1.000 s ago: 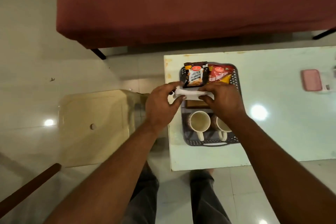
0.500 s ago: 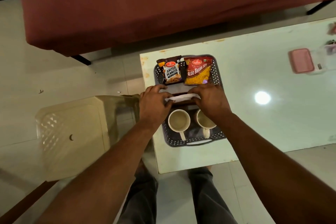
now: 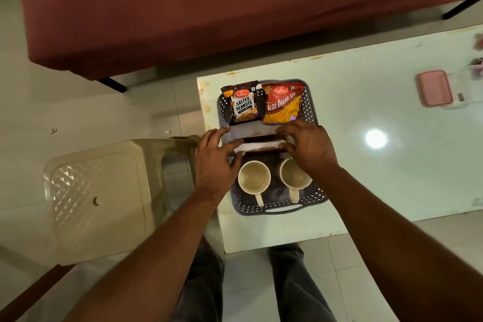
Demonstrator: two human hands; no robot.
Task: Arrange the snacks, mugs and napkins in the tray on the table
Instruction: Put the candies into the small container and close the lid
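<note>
A dark grey perforated tray (image 3: 312,112) sits at the near left corner of the pale green table (image 3: 379,191). At its far end lie a salted peanuts packet (image 3: 243,107) and a red aloo bhujia packet (image 3: 282,106). Two cream mugs, one at the near left (image 3: 254,180) and one at the near right (image 3: 294,175), stand empty with handles toward me. White napkins (image 3: 258,146) lie across the tray's middle on a brown holder. My left hand (image 3: 214,162) and right hand (image 3: 308,146) rest at the napkins' ends, fingers spread, thumbs touching them.
A pink-lidded box (image 3: 435,87) sits at the table's far right beside a clear container. A beige plastic stool (image 3: 99,198) stands left of the table. A maroon sofa (image 3: 235,8) runs along the far side. My legs are below the table's near edge.
The napkins went from being held above the tray down onto its middle. My fingers have spread apart from their grip, and the camera view has shifted.
</note>
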